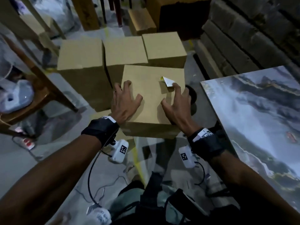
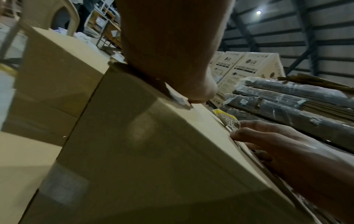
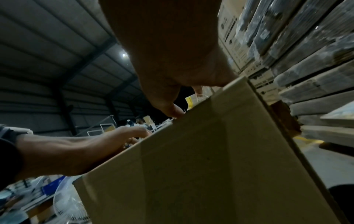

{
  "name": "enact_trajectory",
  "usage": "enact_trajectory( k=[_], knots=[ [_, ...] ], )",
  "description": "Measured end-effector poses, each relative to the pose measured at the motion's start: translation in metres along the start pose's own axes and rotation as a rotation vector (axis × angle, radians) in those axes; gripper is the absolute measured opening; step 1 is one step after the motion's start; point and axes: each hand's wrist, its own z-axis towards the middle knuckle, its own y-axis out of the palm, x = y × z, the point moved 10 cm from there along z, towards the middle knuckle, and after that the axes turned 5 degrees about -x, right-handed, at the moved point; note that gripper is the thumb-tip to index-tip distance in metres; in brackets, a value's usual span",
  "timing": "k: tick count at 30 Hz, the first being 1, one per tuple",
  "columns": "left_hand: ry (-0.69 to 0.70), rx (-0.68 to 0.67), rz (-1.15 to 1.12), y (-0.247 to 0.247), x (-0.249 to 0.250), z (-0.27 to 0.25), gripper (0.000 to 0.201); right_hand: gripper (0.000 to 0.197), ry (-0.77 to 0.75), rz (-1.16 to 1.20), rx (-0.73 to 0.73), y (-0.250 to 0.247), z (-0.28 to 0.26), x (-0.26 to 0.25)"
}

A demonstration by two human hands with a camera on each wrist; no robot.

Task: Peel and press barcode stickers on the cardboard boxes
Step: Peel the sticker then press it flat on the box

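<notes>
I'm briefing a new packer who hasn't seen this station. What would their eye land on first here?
Most likely the white and yellow barcode sticker, curling up off the top of the nearest cardboard box under a fingertip of the right hand. The left hand rests spread on the same box top, and three more plain boxes stand just behind it.

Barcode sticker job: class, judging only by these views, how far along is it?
Done: nothing clearly; no box top shows a flat sticker. In hand: the right hand touches a curled sticker on the nearest box, which the left hand steadies. Left: pressing it flat, then the three boxes behind.
</notes>
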Motion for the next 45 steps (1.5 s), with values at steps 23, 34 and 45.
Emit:
enact_trajectory(
  k=[23, 34, 45],
  knots=[
    [-0.366, 0.005, 0.044, -0.005, -0.267, -0.021, 0.063, 0.075, -0.135, 0.076, -0.381, 0.270, 0.011, -0.066],
    [-0.403, 0.055, 0.083, -0.020, -0.281, -0.018, 0.066, 0.079, -0.173, 0.095, -0.391, 0.280, 0.015, -0.077],
    [-0.211, -0.007, 0.294, -0.005, -0.226, -0.001, 0.073, 0.080, -0.235, 0.086, -0.395, 0.270, 0.014, -0.078]
  ],
)
